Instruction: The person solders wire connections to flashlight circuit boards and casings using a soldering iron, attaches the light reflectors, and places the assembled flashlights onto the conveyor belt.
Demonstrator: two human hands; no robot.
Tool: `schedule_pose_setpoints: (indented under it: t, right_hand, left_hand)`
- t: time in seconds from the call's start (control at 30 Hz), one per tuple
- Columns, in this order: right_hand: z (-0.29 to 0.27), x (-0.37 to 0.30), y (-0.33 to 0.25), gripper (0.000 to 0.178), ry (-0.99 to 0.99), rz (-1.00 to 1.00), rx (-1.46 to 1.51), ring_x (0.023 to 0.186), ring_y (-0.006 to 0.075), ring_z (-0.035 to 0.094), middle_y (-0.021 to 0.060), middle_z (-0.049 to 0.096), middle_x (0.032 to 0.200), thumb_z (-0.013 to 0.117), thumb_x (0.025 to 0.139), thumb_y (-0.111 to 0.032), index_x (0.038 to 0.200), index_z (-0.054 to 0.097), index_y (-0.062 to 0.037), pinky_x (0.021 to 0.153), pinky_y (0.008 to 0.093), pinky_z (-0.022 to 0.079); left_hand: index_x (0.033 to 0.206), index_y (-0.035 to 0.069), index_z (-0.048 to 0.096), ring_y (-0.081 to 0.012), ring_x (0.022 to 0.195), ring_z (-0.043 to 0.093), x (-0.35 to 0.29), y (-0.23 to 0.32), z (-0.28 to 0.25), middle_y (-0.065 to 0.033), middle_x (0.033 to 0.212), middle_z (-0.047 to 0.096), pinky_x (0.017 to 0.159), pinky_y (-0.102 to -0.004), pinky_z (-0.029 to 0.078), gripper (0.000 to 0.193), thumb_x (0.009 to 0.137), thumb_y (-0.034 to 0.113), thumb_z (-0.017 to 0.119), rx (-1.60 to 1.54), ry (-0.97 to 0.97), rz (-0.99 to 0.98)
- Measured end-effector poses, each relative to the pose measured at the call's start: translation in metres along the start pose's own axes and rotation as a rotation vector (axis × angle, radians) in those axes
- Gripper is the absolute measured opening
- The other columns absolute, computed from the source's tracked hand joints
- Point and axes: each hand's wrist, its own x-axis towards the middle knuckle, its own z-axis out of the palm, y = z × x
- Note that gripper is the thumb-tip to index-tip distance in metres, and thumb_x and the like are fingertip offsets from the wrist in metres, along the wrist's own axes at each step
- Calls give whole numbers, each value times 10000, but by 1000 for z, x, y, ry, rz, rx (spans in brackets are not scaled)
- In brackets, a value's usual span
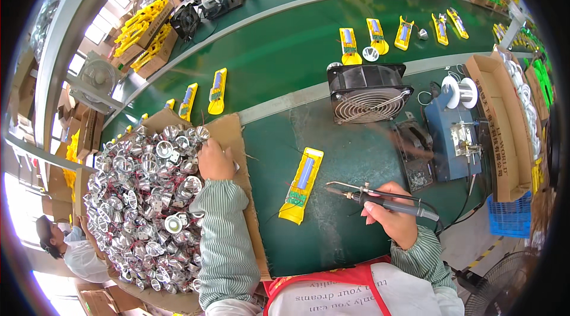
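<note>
My right hand (392, 212) is closed around a soldering iron (386, 202) with a thin metal tube fixed along it. The iron's tip points left, just beside a yellow plastic housing (301, 185) lying on the green bench mat. In that housing sit a blue cylindrical cell (306, 173) and a green circuit board (295, 198). My left hand (217, 160) is at the right edge of a heap of shiny reflector cups (142, 209) with red wires. Its fingers are curled; what they hold, if anything, is mostly hidden.
A black fan (369, 95) stands at the bench's back. To the right are a blue machine with a solder spool (460, 93) and a long cardboard box (502, 132). Beyond runs a green conveyor (267, 37) carrying several yellow housings. A person (77, 250) sits at the left.
</note>
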Motion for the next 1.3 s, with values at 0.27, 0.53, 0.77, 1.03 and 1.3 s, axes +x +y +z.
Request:
schedule_pose_setpoints:
  t: [0.27,0.53,0.77,1.03,1.3]
  right_hand:
    - [2,5,-1,152,-28,30,-16,574,135,596,142,609,719,579,803,14,918,480,20,505,244,495]
    - [-1,2,2,167,-72,-15,-8,586,124,607,137,629,737,619,795,-4,904,506,56,509,235,497]
    - [4,1,1,158,-92,-66,8,594,117,607,123,626,735,619,800,-3,899,511,56,505,232,498]
    - [18,3,-3,147,-149,-50,-46,560,141,597,152,618,715,598,799,29,891,485,44,496,247,490]
    - [23,11,2,140,-210,-21,-52,577,134,599,148,622,729,600,800,25,889,494,45,505,244,493]
  left_hand:
    - [913,41,573,-356,764,587,9,-8,20,-165,786,626,696,-437,455,267,730,219,653,-104,-45,62]
    - [943,47,608,-312,706,610,-30,16,-34,-149,730,635,633,-396,468,181,827,170,545,-366,-238,178]
    - [1011,34,537,-173,537,589,-91,33,-55,-76,650,642,532,-288,445,179,849,109,553,-779,-364,27]
    - [826,8,618,-200,614,559,-126,49,-41,-96,679,581,553,-311,431,75,798,75,601,-795,-359,130]
    - [766,13,605,-234,649,526,-135,56,-30,-96,674,557,591,-343,419,59,756,64,633,-809,-336,143]
